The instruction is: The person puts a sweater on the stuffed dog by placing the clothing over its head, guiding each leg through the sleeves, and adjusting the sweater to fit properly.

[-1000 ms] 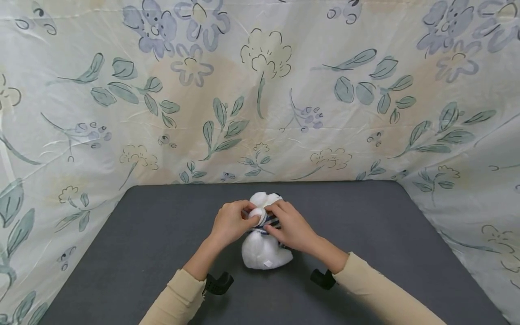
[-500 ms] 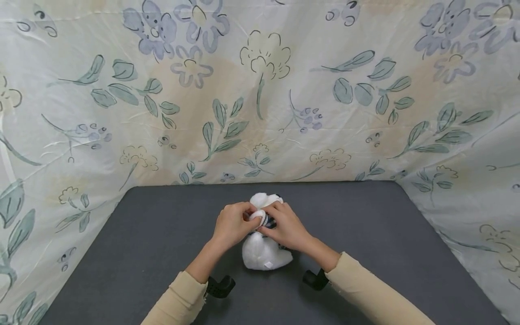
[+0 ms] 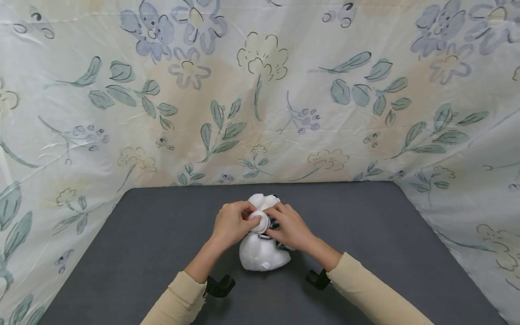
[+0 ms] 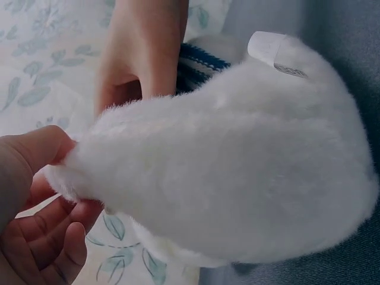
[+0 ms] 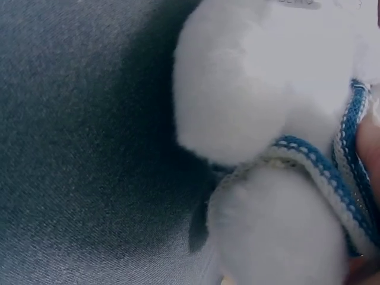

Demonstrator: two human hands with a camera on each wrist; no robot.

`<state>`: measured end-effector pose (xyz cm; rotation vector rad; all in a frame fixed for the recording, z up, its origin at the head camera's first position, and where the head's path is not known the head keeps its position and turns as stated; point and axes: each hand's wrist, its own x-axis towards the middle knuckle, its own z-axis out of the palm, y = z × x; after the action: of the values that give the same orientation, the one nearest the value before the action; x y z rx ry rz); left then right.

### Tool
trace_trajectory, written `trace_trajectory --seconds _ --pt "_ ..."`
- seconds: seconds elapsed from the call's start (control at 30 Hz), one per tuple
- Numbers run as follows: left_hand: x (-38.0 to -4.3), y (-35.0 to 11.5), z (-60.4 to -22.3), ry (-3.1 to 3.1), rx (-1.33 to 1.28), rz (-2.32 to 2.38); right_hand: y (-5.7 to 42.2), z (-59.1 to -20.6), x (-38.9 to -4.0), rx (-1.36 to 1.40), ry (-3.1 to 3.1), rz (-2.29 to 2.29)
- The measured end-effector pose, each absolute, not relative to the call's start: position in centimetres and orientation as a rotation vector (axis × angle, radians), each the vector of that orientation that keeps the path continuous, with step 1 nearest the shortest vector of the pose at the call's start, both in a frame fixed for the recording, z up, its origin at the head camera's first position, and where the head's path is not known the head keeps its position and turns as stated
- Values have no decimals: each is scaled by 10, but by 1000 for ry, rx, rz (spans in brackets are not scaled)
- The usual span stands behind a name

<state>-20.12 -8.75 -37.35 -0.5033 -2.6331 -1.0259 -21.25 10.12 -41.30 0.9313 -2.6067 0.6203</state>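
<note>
A white furry plush toy [image 3: 262, 255] lies on the dark table, its head end pointing away. It wears a knitted garment, striped blue and white [image 4: 202, 65]. My left hand [image 3: 231, 223] pinches a narrow white end of the toy between thumb and fingers, seen close in the left wrist view. On the other side, my right hand [image 3: 293, 228] grips the garment by its knitted edge. In the right wrist view that blue-and-white edge [image 5: 323, 172] loops around a rounded furry limb [image 5: 279, 231]. The right fingertips are mostly out of that view.
A dark grey table [image 3: 170, 253] lies under both hands. Behind and beside it hangs a floral cloth [image 3: 260, 90]. A white label [image 4: 267, 47] sticks out from the toy's body. Black wrist mounts [image 3: 219, 286] sit under both forearms.
My right hand first moved in toward the left hand, then back slightly right. More of the white rounded part now shows between the hands and less of the striped knit. The left hand keeps its pinch.
</note>
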Motion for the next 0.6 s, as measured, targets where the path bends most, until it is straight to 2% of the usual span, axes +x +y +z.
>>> trace_trajectory --seconds 0.27,0.6 --pt "-198 -85 -374 -2679 -449 -1054 100 -415 -211 949 -2550 604" --pt "-191 -85 -380 -2719 -523 -894 94 -415 -212 968 -2502 660"
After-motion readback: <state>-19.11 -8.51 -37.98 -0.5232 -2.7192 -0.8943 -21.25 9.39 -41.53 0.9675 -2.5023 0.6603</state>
